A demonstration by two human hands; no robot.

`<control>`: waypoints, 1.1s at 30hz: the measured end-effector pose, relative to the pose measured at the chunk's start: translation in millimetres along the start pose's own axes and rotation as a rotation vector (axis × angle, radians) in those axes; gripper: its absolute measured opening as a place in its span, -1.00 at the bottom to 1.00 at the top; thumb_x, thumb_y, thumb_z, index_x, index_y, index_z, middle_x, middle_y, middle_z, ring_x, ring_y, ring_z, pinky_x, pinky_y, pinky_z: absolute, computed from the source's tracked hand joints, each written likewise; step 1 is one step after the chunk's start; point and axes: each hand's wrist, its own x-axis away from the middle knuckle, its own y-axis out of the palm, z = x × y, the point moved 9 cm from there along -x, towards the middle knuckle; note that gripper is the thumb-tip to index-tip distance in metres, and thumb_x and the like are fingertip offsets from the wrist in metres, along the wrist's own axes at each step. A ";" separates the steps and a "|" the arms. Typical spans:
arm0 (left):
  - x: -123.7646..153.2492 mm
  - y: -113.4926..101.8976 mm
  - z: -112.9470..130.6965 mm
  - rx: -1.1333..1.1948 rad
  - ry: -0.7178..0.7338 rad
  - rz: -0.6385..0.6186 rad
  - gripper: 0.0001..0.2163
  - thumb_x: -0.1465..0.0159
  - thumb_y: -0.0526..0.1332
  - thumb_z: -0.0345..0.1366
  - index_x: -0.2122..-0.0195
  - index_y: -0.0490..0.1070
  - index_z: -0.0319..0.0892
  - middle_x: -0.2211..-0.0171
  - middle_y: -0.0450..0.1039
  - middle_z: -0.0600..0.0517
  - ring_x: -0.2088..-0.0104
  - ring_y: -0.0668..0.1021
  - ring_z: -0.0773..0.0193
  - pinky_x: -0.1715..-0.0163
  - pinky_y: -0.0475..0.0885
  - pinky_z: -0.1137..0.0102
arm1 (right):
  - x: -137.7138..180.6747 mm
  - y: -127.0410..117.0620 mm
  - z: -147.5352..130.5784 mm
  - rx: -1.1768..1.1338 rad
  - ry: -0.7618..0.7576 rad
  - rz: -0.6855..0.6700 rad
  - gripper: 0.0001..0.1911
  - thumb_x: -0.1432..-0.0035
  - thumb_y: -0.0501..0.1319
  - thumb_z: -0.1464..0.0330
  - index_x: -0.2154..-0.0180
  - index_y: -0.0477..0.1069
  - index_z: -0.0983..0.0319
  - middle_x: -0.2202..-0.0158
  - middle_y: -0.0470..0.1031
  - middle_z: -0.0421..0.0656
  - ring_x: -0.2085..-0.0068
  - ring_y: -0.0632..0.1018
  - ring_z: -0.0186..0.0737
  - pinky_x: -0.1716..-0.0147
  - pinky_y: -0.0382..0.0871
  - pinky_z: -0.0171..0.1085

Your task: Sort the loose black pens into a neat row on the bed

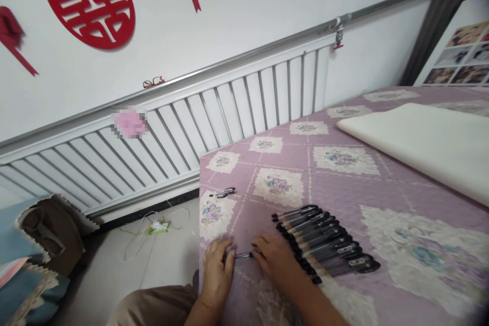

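My left hand (217, 269) and my right hand (275, 261) rest on the purple flowered bed cover (336, 183) near its front corner. Together they grip one black pen (243, 255), which lies level between them, each hand closed on one end. Just right of my right hand lies a row of several black pens (324, 242), side by side and touching. Farther back on the cover, near the left edge, sits a small loose pen part (223, 193).
A white folded sheet (424, 142) lies on the bed at the right. A white slatted radiator cover (160, 137) runs along the wall behind. On the floor to the left are a cable with a small green item (158, 226) and a brown cushion (49, 229).
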 end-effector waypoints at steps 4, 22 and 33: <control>-34.1 -3.6 -14.1 -0.041 0.012 0.059 -0.78 -0.25 0.07 -0.30 0.15 0.43 -0.14 0.18 0.46 -0.05 0.14 0.47 0.16 0.09 0.37 0.20 | 0.4 -3.8 0.2 -0.033 -0.017 0.020 -0.83 -0.16 0.09 0.47 0.25 0.43 0.22 0.22 0.46 -0.09 0.14 0.43 -0.17 0.11 0.28 -0.22; -149.4 45.4 -68.6 -0.313 -0.102 -0.071 -0.71 -0.20 0.12 -0.41 0.04 0.39 -0.22 0.13 0.39 -0.16 0.09 0.40 0.07 0.04 0.25 0.21 | -3.4 -12.2 17.8 -0.056 0.018 -0.006 -0.82 -0.20 0.05 0.45 0.24 0.42 0.21 0.25 0.47 -0.11 0.18 0.46 -0.16 0.15 0.31 -0.22; -114.5 25.0 -31.6 -0.120 -0.040 -0.064 -0.83 -0.20 0.10 -0.42 0.23 0.44 -0.18 0.29 0.41 -0.02 0.21 0.43 0.22 0.15 0.33 0.33 | -6.2 -17.6 19.7 -0.169 0.038 0.066 -0.80 -0.17 0.04 0.41 0.25 0.43 0.21 0.27 0.49 -0.09 0.20 0.48 -0.17 0.18 0.34 -0.23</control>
